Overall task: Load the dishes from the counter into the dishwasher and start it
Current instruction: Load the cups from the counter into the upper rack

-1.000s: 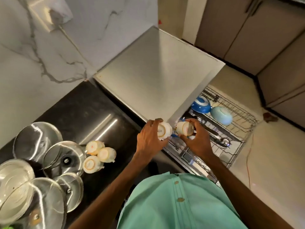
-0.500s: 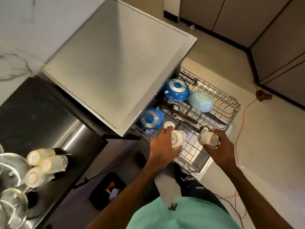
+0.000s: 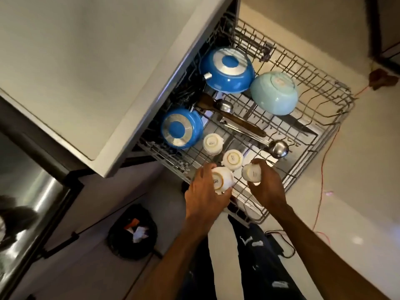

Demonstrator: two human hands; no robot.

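The dishwasher's wire rack (image 3: 329, 92) is pulled out over the floor. My left hand (image 3: 204, 198) grips a white cup (image 3: 223, 180) upside down at the rack's near corner. My right hand (image 3: 267, 187) holds a second white cup (image 3: 251, 173) just to the right of it, low over the wires. Two more white cups (image 3: 213, 144) (image 3: 232, 159) stand inverted in the rack just beyond my hands. Also in the rack are two blue pots (image 3: 227, 70) (image 3: 180, 128), a pale teal bowl (image 3: 273, 93), a wooden-handled utensil (image 3: 236, 120) and a steel ladle (image 3: 278, 148).
The dishwasher's white top (image 3: 86, 61) overhangs the rack at upper left. The steel counter edge (image 3: 36, 204) runs down the left. A black bin (image 3: 133, 231) sits on the floor under the counter. A red cable (image 3: 322, 178) trails on the floor to the right.
My view has dropped closer to the rack. Both hands have lowered their cups towards the rack's near corner, beside two cups standing there.
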